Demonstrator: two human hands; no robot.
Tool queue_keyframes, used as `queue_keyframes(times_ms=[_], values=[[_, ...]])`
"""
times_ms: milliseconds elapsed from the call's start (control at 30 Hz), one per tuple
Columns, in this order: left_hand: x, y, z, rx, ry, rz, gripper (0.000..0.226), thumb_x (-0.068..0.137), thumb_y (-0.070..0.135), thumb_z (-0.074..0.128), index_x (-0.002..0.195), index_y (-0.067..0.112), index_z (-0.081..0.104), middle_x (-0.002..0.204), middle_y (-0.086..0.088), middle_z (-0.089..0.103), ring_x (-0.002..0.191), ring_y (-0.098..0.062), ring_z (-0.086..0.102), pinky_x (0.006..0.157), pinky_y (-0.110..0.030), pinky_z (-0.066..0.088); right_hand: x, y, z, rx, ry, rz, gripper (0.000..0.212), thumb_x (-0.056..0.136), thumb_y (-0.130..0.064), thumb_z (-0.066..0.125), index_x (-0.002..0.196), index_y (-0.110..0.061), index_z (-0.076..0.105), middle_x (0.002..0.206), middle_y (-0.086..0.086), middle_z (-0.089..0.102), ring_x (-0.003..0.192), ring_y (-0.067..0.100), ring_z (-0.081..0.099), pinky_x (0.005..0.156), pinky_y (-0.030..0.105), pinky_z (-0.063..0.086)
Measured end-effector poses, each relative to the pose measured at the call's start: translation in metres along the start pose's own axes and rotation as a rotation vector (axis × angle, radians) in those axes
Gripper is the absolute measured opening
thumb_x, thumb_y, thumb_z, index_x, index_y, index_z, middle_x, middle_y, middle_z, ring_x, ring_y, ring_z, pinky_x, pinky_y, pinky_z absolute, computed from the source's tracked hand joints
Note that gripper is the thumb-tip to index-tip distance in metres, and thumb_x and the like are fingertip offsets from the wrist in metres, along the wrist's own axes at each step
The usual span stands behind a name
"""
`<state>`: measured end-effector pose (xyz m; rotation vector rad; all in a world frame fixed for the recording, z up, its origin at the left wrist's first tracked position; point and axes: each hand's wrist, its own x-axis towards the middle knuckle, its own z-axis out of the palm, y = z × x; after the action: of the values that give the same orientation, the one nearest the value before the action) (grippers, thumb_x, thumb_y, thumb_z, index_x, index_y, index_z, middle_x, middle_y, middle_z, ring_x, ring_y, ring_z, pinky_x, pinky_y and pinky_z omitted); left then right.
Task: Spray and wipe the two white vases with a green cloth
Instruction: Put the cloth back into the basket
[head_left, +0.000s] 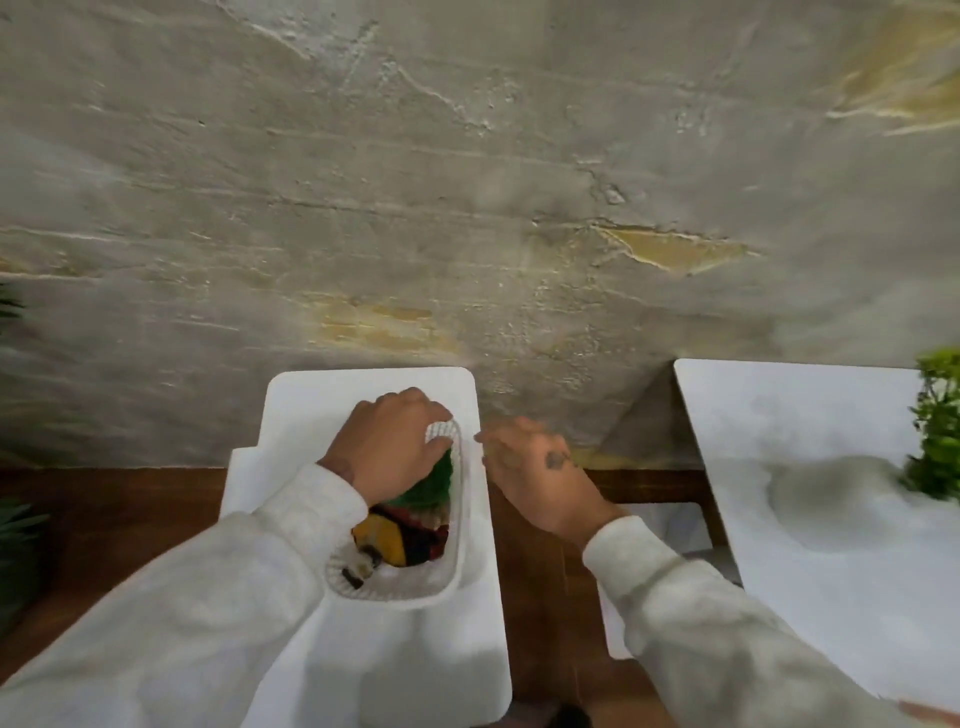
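Green cloth (434, 480) sat in the white mesh basket (457, 564), lower centre of frame, bunched at the far end on top of a yellow cloth (382, 538) and some dark red fabric. We noted the left hand (387, 447) down over it, knuckles up and fingers curled toward the basket's far rim. The fingertips were hidden, so we could not tell whether they had pinched the cloth or only lay on it. We judged the hand was there to pull the green cloth out from the pile.

The right hand (540, 478) hovered just right of the basket. Its fingers were loosely straight and close together, pointing at the rim and holding nothing, probably ready to steady the basket.

The basket stood on a white stand (374, 387) against the stone wall (467, 182), which kept the supplies within reach. We saw no spray bottle clearly.

The two white vases were not visible. A green plant (940, 426) showed at the right edge on a white table (779, 415), its container cut off. Wooden floor (130, 499) lay below.

By our reading the task had barely started, with the cloth not yet out.
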<state>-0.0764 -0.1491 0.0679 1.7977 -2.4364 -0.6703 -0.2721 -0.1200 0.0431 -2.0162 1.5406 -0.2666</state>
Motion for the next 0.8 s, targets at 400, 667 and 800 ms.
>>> queue_keyframes(times_ms=[400, 667, 800], values=[[0.005, 0.230, 0.059, -0.207, -0.033, 0.444, 0.032, 0.090, 0.039, 0.060, 0.122, 0.033, 0.064, 0.125, 0.013, 0.057, 0.116, -0.009, 0.052, 0.101, -0.031, 0.042, -0.208, 0.103, -0.122, 0.280, 0.508, 0.152, 0.029, 0.092, -0.014, 0.066, 0.121, -0.019, 0.069, 0.115, -0.007, 0.066, 0.093, 0.004, 0.064, 0.081, 0.016, 0.054], [-0.021, 0.398, 0.144, -0.307, -0.210, 0.525, 0.036, 0.086, 0.043, 0.066, 0.120, 0.036, 0.062, 0.118, 0.017, 0.060, 0.098, -0.002, 0.060, 0.087, -0.025, 0.050, -0.372, 0.215, -0.174, 0.446, 0.794, 0.505, 0.025, 0.095, -0.017, 0.060, 0.112, -0.031, 0.070, 0.110, -0.018, 0.067, 0.093, 0.001, 0.064, 0.074, 0.019, 0.055], [-0.032, 0.436, 0.186, -0.352, -0.319, 0.488, 0.046, 0.081, 0.038, 0.072, 0.124, 0.038, 0.058, 0.117, 0.019, 0.060, 0.098, 0.000, 0.059, 0.090, -0.028, 0.052, -0.423, 0.269, -0.157, 0.505, 0.817, 0.682, 0.035, 0.097, -0.007, 0.048, 0.113, -0.031, 0.068, 0.107, -0.018, 0.069, 0.088, 0.000, 0.067, 0.083, 0.032, 0.058]])
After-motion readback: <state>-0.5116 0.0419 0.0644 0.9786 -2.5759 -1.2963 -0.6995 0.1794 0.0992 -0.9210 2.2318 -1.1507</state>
